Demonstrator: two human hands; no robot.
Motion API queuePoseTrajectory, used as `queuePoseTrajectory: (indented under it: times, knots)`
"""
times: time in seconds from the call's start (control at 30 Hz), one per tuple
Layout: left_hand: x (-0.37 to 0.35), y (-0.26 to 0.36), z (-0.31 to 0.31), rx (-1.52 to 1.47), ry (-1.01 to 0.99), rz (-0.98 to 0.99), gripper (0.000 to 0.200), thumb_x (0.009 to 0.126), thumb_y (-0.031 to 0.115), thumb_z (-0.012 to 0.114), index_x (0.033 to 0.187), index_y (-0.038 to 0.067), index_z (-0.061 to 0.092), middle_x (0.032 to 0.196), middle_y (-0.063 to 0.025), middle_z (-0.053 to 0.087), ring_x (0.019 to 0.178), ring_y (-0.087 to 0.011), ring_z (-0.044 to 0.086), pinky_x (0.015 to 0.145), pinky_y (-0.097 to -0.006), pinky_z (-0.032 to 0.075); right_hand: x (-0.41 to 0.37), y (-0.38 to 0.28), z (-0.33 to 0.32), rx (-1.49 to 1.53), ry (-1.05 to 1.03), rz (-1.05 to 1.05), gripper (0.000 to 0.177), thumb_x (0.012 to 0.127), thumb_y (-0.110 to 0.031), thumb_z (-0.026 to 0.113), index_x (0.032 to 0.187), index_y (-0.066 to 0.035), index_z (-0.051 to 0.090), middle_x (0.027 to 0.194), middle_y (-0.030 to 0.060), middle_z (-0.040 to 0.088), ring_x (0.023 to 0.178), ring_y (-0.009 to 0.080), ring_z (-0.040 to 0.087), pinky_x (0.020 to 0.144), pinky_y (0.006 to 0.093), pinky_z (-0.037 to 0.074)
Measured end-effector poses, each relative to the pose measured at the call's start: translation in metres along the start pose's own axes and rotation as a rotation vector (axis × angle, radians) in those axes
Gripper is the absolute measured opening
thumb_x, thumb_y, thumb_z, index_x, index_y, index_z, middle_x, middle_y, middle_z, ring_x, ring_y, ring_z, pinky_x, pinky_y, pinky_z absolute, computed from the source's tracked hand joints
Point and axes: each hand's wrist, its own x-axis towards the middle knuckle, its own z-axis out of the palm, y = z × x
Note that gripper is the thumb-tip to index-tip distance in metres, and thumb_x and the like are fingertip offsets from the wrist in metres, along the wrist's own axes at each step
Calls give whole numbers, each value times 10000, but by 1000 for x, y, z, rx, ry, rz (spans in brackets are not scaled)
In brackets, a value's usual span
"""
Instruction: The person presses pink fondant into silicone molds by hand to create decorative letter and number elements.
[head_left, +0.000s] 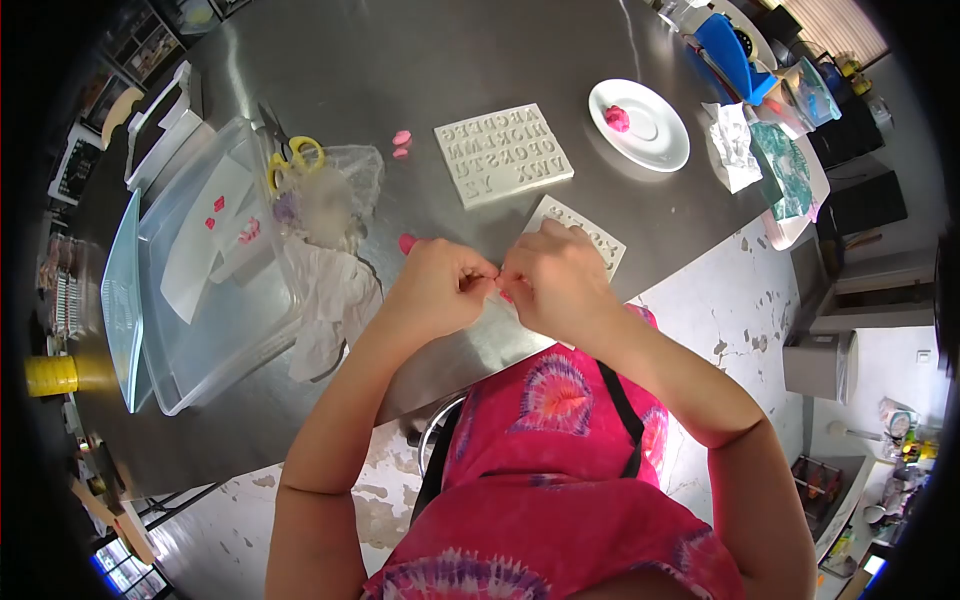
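My left hand (442,288) and my right hand (560,275) meet over the table's near edge, fingertips pinched together. A small bit of pink dough (505,296) shows right under the fingertips; what the left fingers pinch is too small to make out. Beneath my right hand lies a smaller white letter mould (606,246), partly covered by the hand. Just beyond my left hand is a pink lump (407,243). Farther off, a larger alphabet mould (503,155) lies flat, with two pink pieces (402,138) to its left.
At right, a white saucer (655,140) holds a pink lump of dough (617,119), near crumpled tissue (733,147). On the left are a clear plastic bin (172,385) with paper and pink pieces, yellow-handled scissors (306,152), a plastic bag (355,172) and a white cloth (333,300).
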Motion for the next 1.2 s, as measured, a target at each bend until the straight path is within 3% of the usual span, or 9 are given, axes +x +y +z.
queuePoseTrajectory:
  times: [0.17,0.27,0.33,0.43,0.53,0.67,0.97,1.03,1.2]
  knots:
    - [1,9,-3,-22,-17,-12,61,774,3,652,797,-45,681,594,-56,633,523,-38,530,483,-216,389,3,18,2,159,-4,-17,43,636,-55,664,672,-77,670,719,77,632,762,278,593,684,391,488]
    - [-1,3,0,19,-17,-49,60,771,0,647,795,-41,685,596,-52,633,530,-39,534,488,-216,390,1,19,1,295,-115,145,74,630,-45,669,696,-78,671,729,64,625,765,269,591,682,373,492]
    - [0,-1,1,-48,19,0,64,764,3,646,796,-36,686,600,-51,635,522,-41,533,486,-215,389,2,13,1,61,20,-114,81,647,-53,718,717,-84,691,725,46,639,718,233,567,642,348,494]
    - [1,2,0,0,34,-3,71,757,5,647,802,-32,687,596,-43,629,514,-41,528,483,-215,390,-2,8,1,-66,18,-155,37,709,-91,693,743,-104,699,764,54,641,809,259,593,703,368,507]
    - [-1,8,-5,-56,-27,-26,77,756,15,652,808,-26,691,612,-47,644,515,-46,537,488,-218,404,0,18,-3,191,-8,-71,29,724,-97,701,748,-112,709,746,39,641,813,246,590,702,361,510]
    - [-2,6,-3,-63,-18,1,76,757,21,665,812,-22,695,607,-48,650,514,-45,544,486,-218,403,-1,20,-11,232,-97,-56,53,716,-75,700,751,-111,714,738,27,643,794,237,585,685,357,511]
    - [1,5,3,-41,54,-35,62,759,32,687,777,-27,695,625,-68,670,525,-49,569,490,-215,413,-17,5,-4,-33,141,-177,113,663,-72,686,762,-119,716,762,-16,644,752,182,573,602,297,507]
    - [1,9,1,14,28,-40,90,728,21,671,787,-40,700,651,-141,676,544,-132,637,530,-242,475,-21,1,-3,-188,198,-244,200,606,-37,740,784,-127,727,748,-21,660,695,172,554,541,285,491]
    - [1,5,2,-68,57,-65,85,728,21,664,783,-33,701,645,-133,673,544,-130,636,530,-241,472,-20,7,-2,-30,165,-172,198,630,-38,738,816,-103,723,782,-6,665,699,195,572,566,310,496]
